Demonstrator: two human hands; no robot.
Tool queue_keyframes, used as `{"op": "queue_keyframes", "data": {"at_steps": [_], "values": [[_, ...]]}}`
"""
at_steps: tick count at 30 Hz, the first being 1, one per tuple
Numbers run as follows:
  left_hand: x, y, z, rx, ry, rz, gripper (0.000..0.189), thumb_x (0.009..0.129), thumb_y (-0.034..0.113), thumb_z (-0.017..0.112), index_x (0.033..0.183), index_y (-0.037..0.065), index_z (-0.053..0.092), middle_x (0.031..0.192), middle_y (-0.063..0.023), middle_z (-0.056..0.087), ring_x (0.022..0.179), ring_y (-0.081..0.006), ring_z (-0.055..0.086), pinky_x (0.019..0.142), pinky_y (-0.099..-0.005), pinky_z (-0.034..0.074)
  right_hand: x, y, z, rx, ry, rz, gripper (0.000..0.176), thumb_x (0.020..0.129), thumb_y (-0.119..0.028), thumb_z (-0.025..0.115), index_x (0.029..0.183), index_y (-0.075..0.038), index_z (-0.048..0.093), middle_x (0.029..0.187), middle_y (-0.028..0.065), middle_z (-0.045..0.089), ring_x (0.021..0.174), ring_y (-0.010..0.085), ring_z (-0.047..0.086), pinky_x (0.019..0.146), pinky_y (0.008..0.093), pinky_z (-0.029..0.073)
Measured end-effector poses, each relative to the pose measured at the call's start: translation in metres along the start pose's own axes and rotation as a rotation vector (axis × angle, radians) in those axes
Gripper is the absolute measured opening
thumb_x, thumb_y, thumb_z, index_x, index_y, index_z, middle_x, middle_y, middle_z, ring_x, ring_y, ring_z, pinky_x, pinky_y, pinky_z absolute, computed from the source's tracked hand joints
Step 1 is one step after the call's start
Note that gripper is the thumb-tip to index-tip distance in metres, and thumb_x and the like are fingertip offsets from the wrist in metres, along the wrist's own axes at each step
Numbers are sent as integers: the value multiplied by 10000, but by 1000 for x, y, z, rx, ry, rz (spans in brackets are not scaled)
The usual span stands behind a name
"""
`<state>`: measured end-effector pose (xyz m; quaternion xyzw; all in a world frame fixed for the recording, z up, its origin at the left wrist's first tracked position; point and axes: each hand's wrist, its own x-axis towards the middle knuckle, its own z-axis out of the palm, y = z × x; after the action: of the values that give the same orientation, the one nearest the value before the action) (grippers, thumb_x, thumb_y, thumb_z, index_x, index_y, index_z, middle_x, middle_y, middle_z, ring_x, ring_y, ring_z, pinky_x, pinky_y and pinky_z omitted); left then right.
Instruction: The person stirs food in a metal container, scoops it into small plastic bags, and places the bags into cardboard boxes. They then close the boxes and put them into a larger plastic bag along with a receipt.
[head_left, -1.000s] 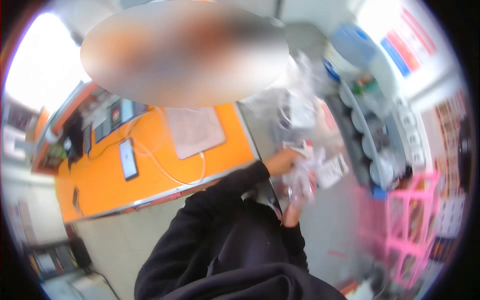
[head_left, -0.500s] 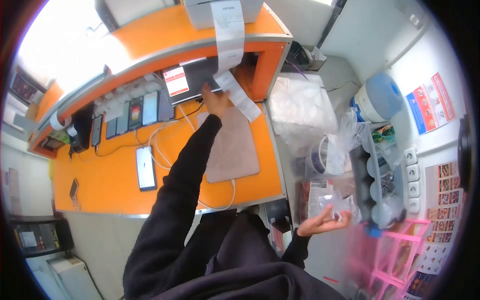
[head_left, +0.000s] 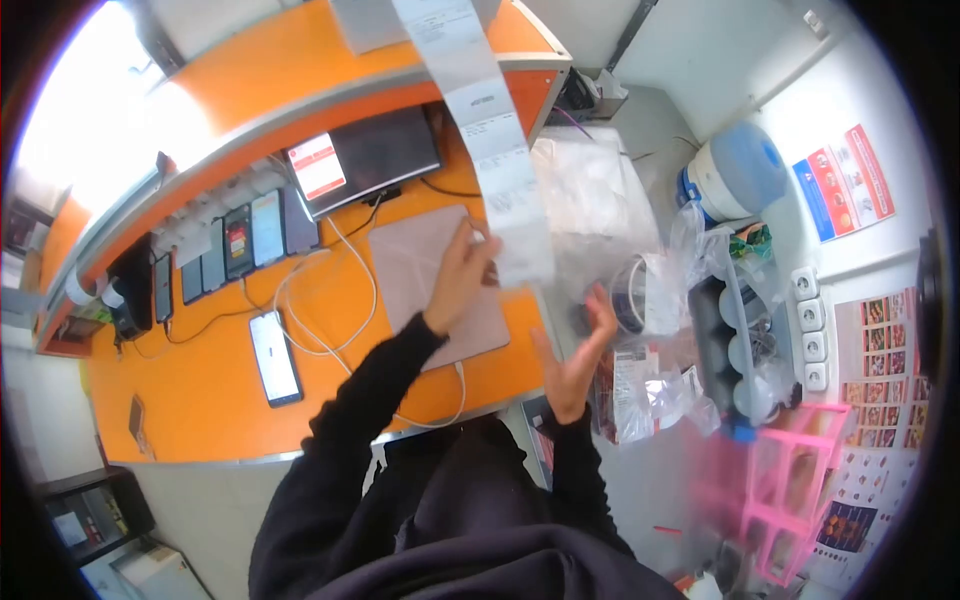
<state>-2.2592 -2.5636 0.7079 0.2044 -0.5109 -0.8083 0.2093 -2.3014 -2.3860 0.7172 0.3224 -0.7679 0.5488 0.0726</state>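
Observation:
A long printed paper strip (head_left: 500, 150) hangs from the grey machine (head_left: 370, 25) on the upper shelf, its lower end over the desk's right edge. My left hand (head_left: 462, 280) has its fingers bent together at the strip's left edge, above the pinkish-grey pad (head_left: 400, 250); what it grips, if anything, is hidden. Just right of the desk, my right hand (head_left: 578, 360) is raised with thumb and fingers apart and nothing in it, below the strip's end.
Several phones (head_left: 268, 230) lean under the shelf beside a screen (head_left: 380, 165); another phone (head_left: 275, 358) lies on the orange desk (head_left: 200, 400) among white cables. At right are plastic-wrapped goods (head_left: 600, 190), a grey tray (head_left: 720, 340), a water bottle (head_left: 745, 165) and a pink rack (head_left: 790, 480).
My left hand has moved down and right from the screen. My right hand has come up and left from the bagged items. The strip's lower end now hangs straighter and farther right.

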Motion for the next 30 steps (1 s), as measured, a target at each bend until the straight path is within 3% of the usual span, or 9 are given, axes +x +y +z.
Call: {"op": "queue_keyframes", "data": {"at_steps": [4,6,8,10,14,17,20,24,30], "values": [[-74,11,28,-223,-23,23,201,916,170,530,1053,59,433,911,-77,602,836,-139,605,747,-274,487,-7,-12,4,351,-68,82,632,751,-59,729,1226,-50,311,1168,162,438,1044,246,502,863,356,418],[-99,-5,32,-159,-46,181,315,887,150,588,1126,24,426,973,-83,607,849,-149,618,729,-256,500,-16,-32,3,534,-27,189,578,772,-41,716,1210,-53,338,1136,145,446,924,197,565,767,307,474],[-123,-12,36,-83,-58,194,473,812,7,661,1219,-46,426,1027,-109,618,924,-174,624,777,-264,508,-31,-32,0,454,-38,129,587,768,-26,708,1219,-65,334,1152,154,423,948,190,541,764,295,472],[-141,-15,39,-61,-16,122,420,808,-21,651,1190,-42,478,1028,-114,629,953,-173,616,828,-282,492,-37,-32,-6,393,-60,74,522,752,-60,732,1178,-78,431,1172,150,404,1010,212,497,795,328,463],[-158,-16,48,-4,81,110,304,818,-49,621,1117,-65,567,970,-114,660,923,-169,632,818,-277,499,-38,-25,-18,-46,83,-351,298,710,-180,768,986,-168,658,1140,83,492,1114,249,408,858,376,399],[-166,-20,52,219,175,192,260,807,-67,611,1067,-57,607,912,-116,676,867,-166,654,765,-266,507,-29,-31,-39,-293,-32,-640,259,701,-149,752,948,-171,676,1065,13,593,1059,220,460,851,351,389],[-166,-10,55,484,216,278,266,773,-74,620,1036,-37,632,869,-132,680,808,-172,673,717,-255,506,-18,-33,-41,-209,-110,-635,244,675,-120,743,910,-148,685,965,-43,646,979,187,514,808,331,410],[-165,-2,52,826,244,470,284,727,-55,649,1010,-29,643,821,-143,661,758,-187,681,693,-250,499,-6,-33,-42,-209,-117,-784,283,652,-115,702,931,-90,663,929,-16,633,883,158,554,744,307,445],[-167,3,45,867,258,440,281,733,-65,643,1014,-55,639,792,-116,663,734,-160,666,680,-249,505,-5,-33,-34,-183,-110,-890,226,698,-127,629,911,-51,641,898,15,595,833,160,563,738,304,461]]}}
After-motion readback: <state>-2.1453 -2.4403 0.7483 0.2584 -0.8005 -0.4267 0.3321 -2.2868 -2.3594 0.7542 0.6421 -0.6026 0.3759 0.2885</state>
